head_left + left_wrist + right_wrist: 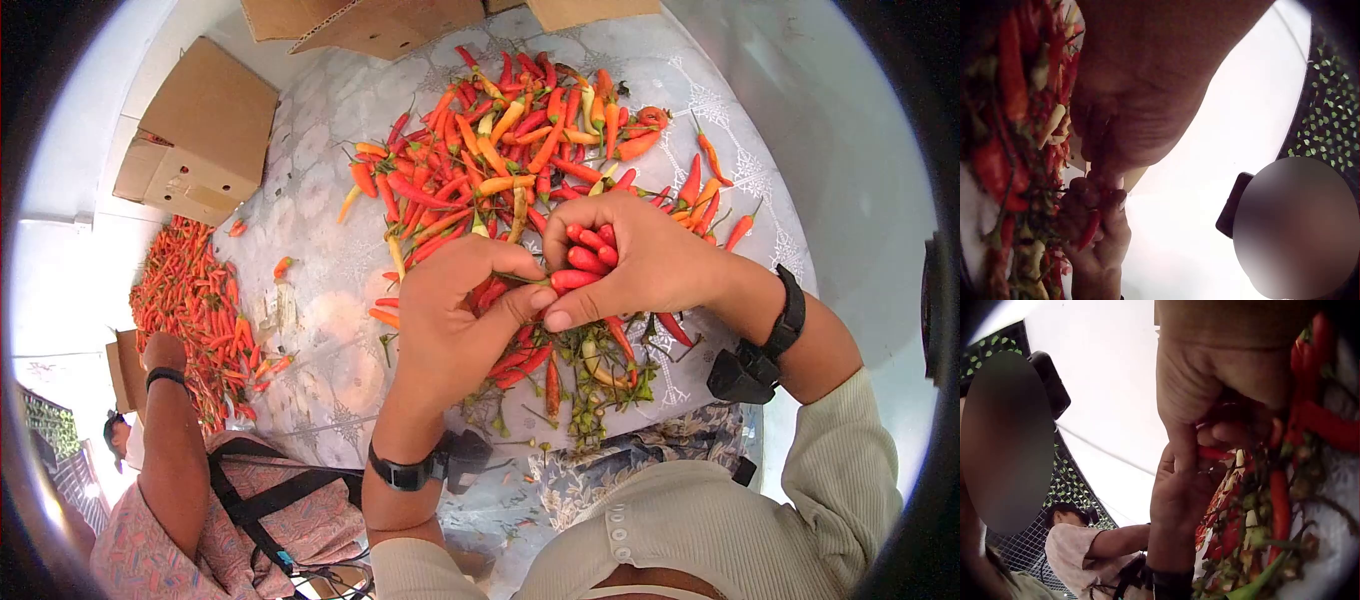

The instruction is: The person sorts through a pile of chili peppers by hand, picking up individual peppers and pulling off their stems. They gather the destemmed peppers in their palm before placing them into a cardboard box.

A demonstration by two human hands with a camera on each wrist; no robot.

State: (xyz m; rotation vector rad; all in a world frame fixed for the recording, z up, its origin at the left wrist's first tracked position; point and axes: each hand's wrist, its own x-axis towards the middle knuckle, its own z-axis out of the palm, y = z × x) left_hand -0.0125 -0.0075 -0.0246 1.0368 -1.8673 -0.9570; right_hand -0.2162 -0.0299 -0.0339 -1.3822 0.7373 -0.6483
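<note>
In the head view the right hand (650, 260) curls round several red chillies (588, 258), its thumb and a finger at one lower red chilli (574, 280). The left hand (455, 310) meets it there, thumb and forefinger pinching the green stem end of that chilli; more red chillies (490, 293) show inside its curled fingers. In the left wrist view, the left hand (1141, 119) is dark and close, with the right hand (1107, 240) beyond it. The right wrist view has the right hand (1222, 381) above and the left hand (1175, 494) below, touching.
A large pile of red, orange and yellow chillies (470, 150) covers the table (330, 240) beyond the hands. Green stems (590, 400) lie at the near edge. Another chilli heap (190, 310) is at the left, beside a second person's arm (172, 450). Cardboard boxes (205, 130) stand at the back.
</note>
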